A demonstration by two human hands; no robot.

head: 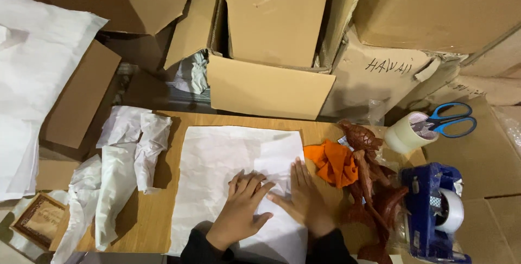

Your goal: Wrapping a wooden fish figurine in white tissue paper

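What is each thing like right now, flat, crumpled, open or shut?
White paper sheet: spread flat, creased.
Left hand: open, pressing the sheet.
Right hand: open, flat on the sheet.
Crumpled paper: bunched up.
Orange cloth: rumpled.
Scissors: shut, on tape roll.
Cardboard box: open.

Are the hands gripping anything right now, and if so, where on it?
Nothing is gripped. Both the left hand and the right hand lie flat, palms down, pressing on the white sheet of paper near its lower right part.
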